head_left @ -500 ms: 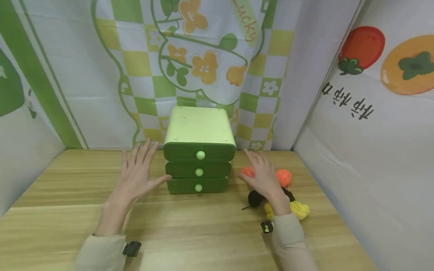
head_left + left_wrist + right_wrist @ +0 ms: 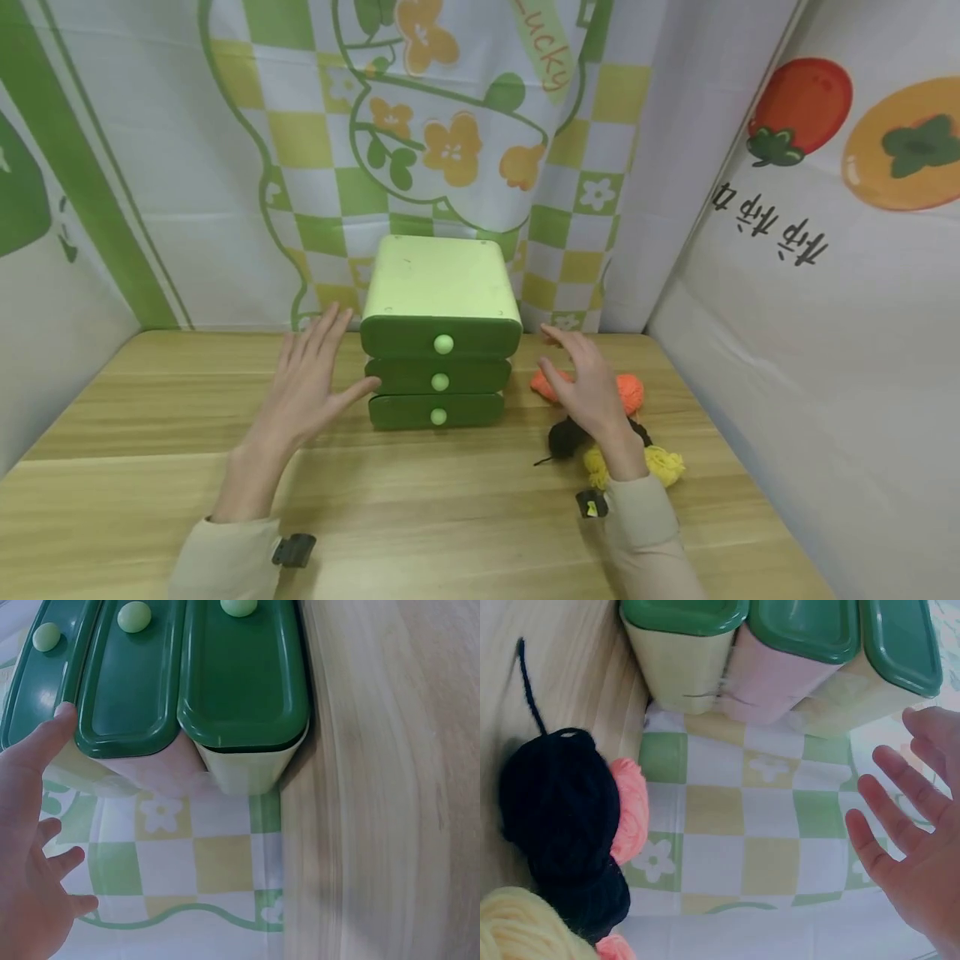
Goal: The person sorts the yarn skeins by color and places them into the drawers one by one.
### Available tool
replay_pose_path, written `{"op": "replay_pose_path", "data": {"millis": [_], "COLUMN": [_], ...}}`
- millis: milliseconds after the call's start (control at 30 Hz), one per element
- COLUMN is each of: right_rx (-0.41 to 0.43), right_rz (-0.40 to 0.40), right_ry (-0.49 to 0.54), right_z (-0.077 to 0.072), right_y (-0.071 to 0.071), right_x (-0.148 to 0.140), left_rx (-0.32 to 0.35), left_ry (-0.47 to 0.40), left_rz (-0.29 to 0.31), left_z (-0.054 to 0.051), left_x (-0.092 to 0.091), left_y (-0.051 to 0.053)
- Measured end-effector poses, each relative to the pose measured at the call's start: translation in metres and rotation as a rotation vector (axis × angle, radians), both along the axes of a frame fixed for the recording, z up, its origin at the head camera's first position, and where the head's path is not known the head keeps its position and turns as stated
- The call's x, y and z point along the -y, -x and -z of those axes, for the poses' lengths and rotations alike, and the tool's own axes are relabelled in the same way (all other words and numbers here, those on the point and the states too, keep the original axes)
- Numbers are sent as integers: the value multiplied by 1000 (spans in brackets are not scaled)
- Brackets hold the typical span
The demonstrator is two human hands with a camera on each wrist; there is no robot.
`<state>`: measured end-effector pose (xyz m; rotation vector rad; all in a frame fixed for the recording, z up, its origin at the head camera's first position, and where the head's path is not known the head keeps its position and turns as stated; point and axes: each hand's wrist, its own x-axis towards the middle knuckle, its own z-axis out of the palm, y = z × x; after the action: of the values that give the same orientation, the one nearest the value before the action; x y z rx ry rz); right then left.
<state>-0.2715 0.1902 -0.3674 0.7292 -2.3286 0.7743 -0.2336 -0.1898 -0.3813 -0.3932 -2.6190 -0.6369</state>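
In the head view your right hand hides part of the orange yarn and black yarn, and your right wrist covers the middle of the yellow yarn. The left wrist view cuts off your left hand; you cannot tell whether its thumb touches the drawers.

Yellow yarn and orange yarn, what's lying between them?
Black yarn lies between the yellow yarn and the orange yarn in the right wrist view; the head view shows it too, partly hidden.

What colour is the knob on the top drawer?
The knob is pale green, on a dark green drawer front; the head view shows it best.
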Motion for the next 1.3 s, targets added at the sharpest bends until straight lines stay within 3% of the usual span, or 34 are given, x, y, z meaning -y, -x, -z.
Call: {"op": "replay_pose_path", "data": {"millis": [800,1167,1300], "right_rx": [-193,-167,-136], "right_rz": [-101,-198,-205], "right_ry": [40,60,19], "right_z": [-22,-27,-30], "right_y": [-6,-18,-23], "right_x": [21,39,47], "left_rx": [-55,-85,-109], "left_ry": [-81,-101,-100], "left_rz": [58,94,104], "left_z": [-13,-15,-15], "left_x": [-6,-9,-10], "left_y": [2,1,2]}}
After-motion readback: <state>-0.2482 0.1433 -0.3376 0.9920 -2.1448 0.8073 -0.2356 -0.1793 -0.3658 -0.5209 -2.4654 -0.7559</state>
